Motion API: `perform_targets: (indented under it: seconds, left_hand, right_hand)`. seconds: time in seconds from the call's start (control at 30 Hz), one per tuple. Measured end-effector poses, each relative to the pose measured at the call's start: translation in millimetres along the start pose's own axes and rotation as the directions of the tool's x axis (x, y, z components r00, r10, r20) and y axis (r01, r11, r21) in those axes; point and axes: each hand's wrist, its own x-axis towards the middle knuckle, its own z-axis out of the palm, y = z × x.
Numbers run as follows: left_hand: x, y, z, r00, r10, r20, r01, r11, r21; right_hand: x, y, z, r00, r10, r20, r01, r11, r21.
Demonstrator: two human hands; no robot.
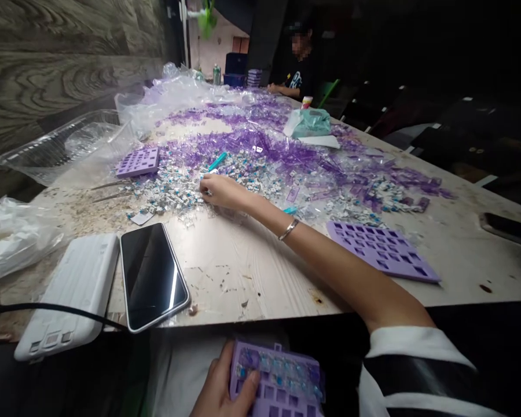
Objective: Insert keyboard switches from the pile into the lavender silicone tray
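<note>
Low in the view, over my lap, my left hand (226, 385) grips a purple tray (272, 391) with rows of square slots, thumb on top. Small clear and blue pieces fill its upper rows; several lower slots are bare. My right hand (221, 191), with a bracelet on its wrist, reaches across the table into a heap of small white and blue parts (169, 192). Its fingers are bent together at the heap, and what they pinch is hidden. Just beyond them lies a teal strip (217, 161). Loose purple clear pieces (252, 142) spread behind the heap.
Slotted purple trays lie at left (138, 162) and right (382, 249). A phone (154, 278) and a white power bank (72, 289) with a cable sit near the front edge. Tweezers (113, 191), a clear plastic container (65, 139) and bags are leftward. A person (299, 69) sits far back.
</note>
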Motion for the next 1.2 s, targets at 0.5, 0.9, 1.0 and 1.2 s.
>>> perform_targets:
  seconds: [0.5, 0.9, 1.0, 1.2]
  left_hand:
    - [-7, 26, -7, 0.934, 0.132, 0.331, -0.095, 0.988, -0.124]
    - [-27, 73, -20, 0.931, 0.193, 0.309, -0.207, 0.978, 0.011]
    - [-32, 97, -22, 0.921, 0.287, 0.263, -0.289, 0.957, -0.031]
    - [-34, 115, -21, 0.905, 0.422, 0.053, -0.419, 0.906, -0.068]
  right_hand:
    - [-190, -33, -37, 0.996, -0.004, -0.089, 0.013, 0.995, 0.095]
    - [-277, -91, -48, 0.938, 0.236, -0.256, -0.162, 0.947, 0.278]
    - [-288, -119, -54, 0.972, 0.176, -0.159, -0.096, 0.905, 0.413]
    - [-249, -131, -45, 0.961, 0.188, -0.201, -0.089, 0.902, 0.422]
